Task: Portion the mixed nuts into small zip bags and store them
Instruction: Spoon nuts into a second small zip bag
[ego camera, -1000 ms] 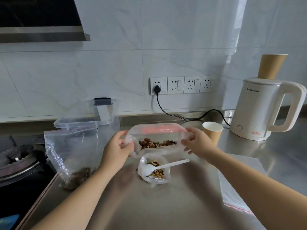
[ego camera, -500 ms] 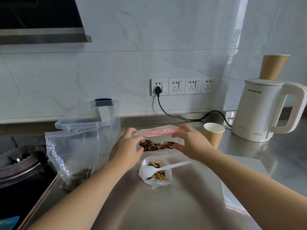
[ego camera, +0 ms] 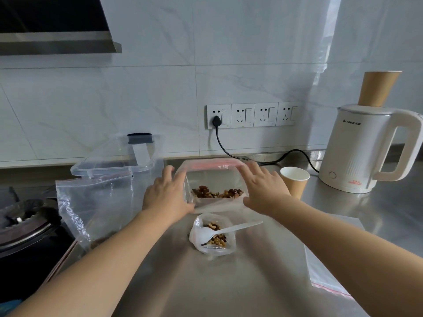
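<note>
A small zip bag (ego camera: 212,177) with a red seal strip lies flat on the steel counter, mixed nuts (ego camera: 217,193) gathered at its near end. My left hand (ego camera: 166,194) lies on the bag's left edge. My right hand (ego camera: 263,188) presses flat on its right side, fingers reaching the seal. In front of it sits an open clear bag of nuts (ego camera: 212,236) with a white plastic spoon (ego camera: 226,229) resting in it. A large zip bag (ego camera: 91,202) with a few nuts at its bottom stands at the left. An empty zip bag (ego camera: 327,271) lies at the right.
A clear plastic container (ego camera: 119,165) with a lid stands behind the large bag. A paper cup (ego camera: 294,183) sits right of my right hand, a white kettle (ego camera: 366,152) with a cup on top beyond it. A gas stove (ego camera: 25,220) is at the left edge.
The small bag of nuts was held up between both hands; it now lies flat on the counter with both hands spread on top of it.
</note>
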